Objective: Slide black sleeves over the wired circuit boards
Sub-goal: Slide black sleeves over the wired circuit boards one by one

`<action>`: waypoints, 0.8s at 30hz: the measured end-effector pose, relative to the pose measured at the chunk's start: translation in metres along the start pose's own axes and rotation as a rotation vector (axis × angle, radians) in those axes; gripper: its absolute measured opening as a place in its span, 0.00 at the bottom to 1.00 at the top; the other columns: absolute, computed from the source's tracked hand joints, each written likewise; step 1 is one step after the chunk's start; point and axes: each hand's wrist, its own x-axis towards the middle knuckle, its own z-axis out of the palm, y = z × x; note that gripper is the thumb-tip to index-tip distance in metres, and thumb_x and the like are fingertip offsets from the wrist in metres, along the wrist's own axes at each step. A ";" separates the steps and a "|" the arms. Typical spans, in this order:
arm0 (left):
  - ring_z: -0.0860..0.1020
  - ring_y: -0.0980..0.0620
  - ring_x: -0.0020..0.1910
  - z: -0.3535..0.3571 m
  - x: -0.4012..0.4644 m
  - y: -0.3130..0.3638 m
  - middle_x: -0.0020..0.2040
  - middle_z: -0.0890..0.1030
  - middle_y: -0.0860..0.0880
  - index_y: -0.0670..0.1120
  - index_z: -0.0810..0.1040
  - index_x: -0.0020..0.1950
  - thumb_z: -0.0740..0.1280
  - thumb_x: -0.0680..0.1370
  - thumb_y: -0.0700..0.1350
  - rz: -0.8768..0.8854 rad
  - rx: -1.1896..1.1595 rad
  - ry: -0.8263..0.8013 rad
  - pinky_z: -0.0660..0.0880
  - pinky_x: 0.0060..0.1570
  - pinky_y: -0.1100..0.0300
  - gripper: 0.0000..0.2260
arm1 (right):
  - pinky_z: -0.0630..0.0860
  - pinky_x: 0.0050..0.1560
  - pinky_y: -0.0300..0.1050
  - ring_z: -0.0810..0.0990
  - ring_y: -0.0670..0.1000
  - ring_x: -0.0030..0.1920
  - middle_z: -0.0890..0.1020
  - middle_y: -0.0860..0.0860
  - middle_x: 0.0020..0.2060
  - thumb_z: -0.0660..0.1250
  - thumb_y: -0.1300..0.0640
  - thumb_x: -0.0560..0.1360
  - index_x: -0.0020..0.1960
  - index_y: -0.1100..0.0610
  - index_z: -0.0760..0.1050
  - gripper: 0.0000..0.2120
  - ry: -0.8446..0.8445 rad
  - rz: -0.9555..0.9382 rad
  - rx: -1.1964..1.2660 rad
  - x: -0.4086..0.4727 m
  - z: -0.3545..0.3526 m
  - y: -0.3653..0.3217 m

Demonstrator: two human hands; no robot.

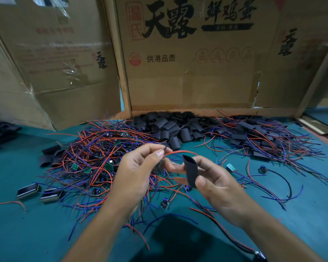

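Observation:
My right hand (214, 184) pinches a black sleeve (191, 171) between thumb and fingers, its open mouth pointing up and left. My left hand (138, 171) pinches the red and blue wires (180, 152) of a circuit board just left of the sleeve; the board itself is mostly hidden behind my fingers. A tangled heap of wired circuit boards (95, 159) lies to the left on the green table (36, 229). Loose black sleeves (170, 127) are piled at the back centre. Sleeved boards with wires (257, 140) lie at the right.
Cardboard boxes (189, 69) wall off the back and left of the table. Two small metal-rimmed parts (39, 192) lie at the left front. A black cable with a connector (278, 176) rests at the right. A dark shape (180, 241) sits at the near edge.

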 end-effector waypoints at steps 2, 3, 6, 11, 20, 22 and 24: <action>0.80 0.51 0.36 -0.003 0.000 0.003 0.33 0.82 0.45 0.44 0.82 0.47 0.63 0.78 0.42 0.045 0.101 0.028 0.77 0.43 0.63 0.08 | 0.62 0.71 0.67 0.71 0.58 0.70 0.75 0.59 0.67 0.71 0.41 0.72 0.61 0.66 0.70 0.31 0.021 -0.026 0.002 0.001 0.000 -0.001; 0.80 0.52 0.34 -0.005 0.000 0.004 0.32 0.82 0.45 0.43 0.82 0.48 0.63 0.79 0.41 0.050 0.143 0.021 0.76 0.41 0.64 0.08 | 0.62 0.71 0.67 0.70 0.57 0.71 0.75 0.58 0.67 0.71 0.41 0.72 0.61 0.64 0.71 0.29 0.027 -0.042 0.015 0.001 0.000 -0.002; 0.75 0.52 0.30 -0.005 -0.002 0.007 0.30 0.80 0.46 0.41 0.81 0.49 0.61 0.82 0.35 -0.021 0.231 -0.065 0.74 0.34 0.63 0.09 | 0.65 0.70 0.64 0.68 0.59 0.72 0.75 0.60 0.67 0.72 0.43 0.72 0.59 0.58 0.75 0.24 0.048 -0.083 0.142 0.003 0.002 -0.005; 0.71 0.50 0.24 -0.001 -0.004 0.003 0.29 0.77 0.47 0.40 0.80 0.46 0.59 0.82 0.35 -0.187 0.303 -0.194 0.69 0.27 0.60 0.12 | 0.70 0.67 0.62 0.67 0.62 0.72 0.73 0.60 0.69 0.72 0.45 0.72 0.61 0.65 0.72 0.28 0.158 -0.103 0.282 0.007 -0.003 -0.010; 0.71 0.53 0.28 -0.003 -0.005 0.006 0.30 0.77 0.48 0.52 0.81 0.39 0.66 0.78 0.53 -0.101 0.351 -0.315 0.68 0.29 0.61 0.11 | 0.75 0.62 0.50 0.78 0.55 0.62 0.80 0.58 0.60 0.73 0.43 0.70 0.57 0.64 0.76 0.27 0.137 -0.042 0.139 0.007 0.012 -0.007; 0.65 0.49 0.27 -0.005 -0.004 0.005 0.28 0.70 0.46 0.51 0.82 0.40 0.66 0.78 0.55 -0.075 0.369 -0.313 0.62 0.28 0.56 0.12 | 0.75 0.61 0.48 0.78 0.56 0.63 0.81 0.58 0.58 0.74 0.43 0.70 0.57 0.65 0.76 0.28 0.130 -0.031 0.129 0.006 0.013 -0.008; 0.62 0.49 0.28 -0.009 -0.004 0.004 0.27 0.66 0.48 0.48 0.83 0.43 0.66 0.78 0.55 -0.063 0.390 -0.282 0.58 0.29 0.54 0.13 | 0.76 0.59 0.50 0.79 0.56 0.62 0.81 0.58 0.58 0.74 0.41 0.69 0.57 0.64 0.76 0.30 0.163 -0.025 0.107 0.006 0.009 -0.010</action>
